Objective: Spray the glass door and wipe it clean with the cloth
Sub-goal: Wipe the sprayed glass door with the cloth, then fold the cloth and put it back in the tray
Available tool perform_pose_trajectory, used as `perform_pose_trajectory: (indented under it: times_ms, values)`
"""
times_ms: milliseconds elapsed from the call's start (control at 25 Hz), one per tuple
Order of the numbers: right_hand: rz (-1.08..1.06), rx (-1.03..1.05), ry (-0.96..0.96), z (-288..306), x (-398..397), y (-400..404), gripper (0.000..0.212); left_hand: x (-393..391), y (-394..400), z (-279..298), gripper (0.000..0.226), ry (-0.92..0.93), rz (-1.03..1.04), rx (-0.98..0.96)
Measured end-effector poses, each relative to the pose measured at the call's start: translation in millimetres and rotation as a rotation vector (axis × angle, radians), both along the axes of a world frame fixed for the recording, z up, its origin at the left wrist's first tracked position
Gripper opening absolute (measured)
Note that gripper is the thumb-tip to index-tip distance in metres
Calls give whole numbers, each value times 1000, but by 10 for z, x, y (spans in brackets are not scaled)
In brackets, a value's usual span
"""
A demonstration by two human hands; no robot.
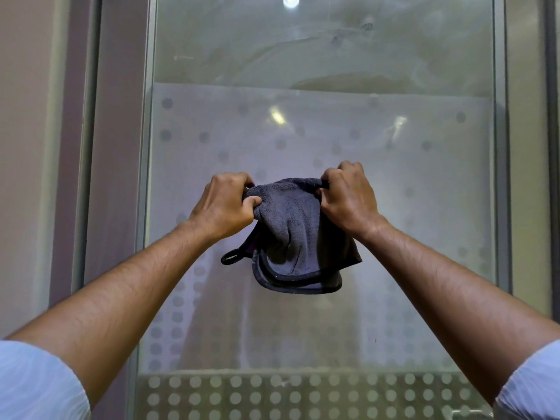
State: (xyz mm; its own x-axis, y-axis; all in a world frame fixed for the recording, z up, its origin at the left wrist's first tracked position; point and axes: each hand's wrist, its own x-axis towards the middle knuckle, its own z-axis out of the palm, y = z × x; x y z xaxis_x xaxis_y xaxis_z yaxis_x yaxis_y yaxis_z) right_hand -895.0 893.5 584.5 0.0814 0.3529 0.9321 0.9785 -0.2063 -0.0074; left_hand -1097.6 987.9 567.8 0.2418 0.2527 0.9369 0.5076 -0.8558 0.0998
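Glass door (321, 122) fills the far view, its frosted band dotted and streaked with wet smears. Both arms reach toward it: the left hand (225, 203) and right hand (348, 197) each pinch an upper corner of the grey cloth (298, 237), which hangs bunched between them, just before the pane.

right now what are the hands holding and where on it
Both hands hold the grey cloth by its bunched top edge: left hand at the left end, right hand at the right. The rest hangs loose.
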Motion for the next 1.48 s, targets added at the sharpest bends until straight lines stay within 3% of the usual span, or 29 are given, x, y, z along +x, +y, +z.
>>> perform_pose_trajectory:
  times_ms: [280, 480, 960, 1240, 1480]
  values:
    - [59, 43, 59, -48, 68, -267, 20, -65, -66, -13, 22, 56, 1, 1]
    - [41, -34, 164, -242, 217, -520, 19, 57, -124, -148, 23, 113, -83, -33]
    - [-212, -184, 230, -1024, 728, -1721, 20, 1046, -632, -821, 19, 323, -331, -134]
    - [-258, -282, 518, -1438, 1101, -2861, 24, 1717, -1427, -1177, 25, 453, -467, -245]
    - [-242, -435, 862, -1671, 1492, -4071, 16, 2402, -2458, -1491, 26, 651, -583, -463]
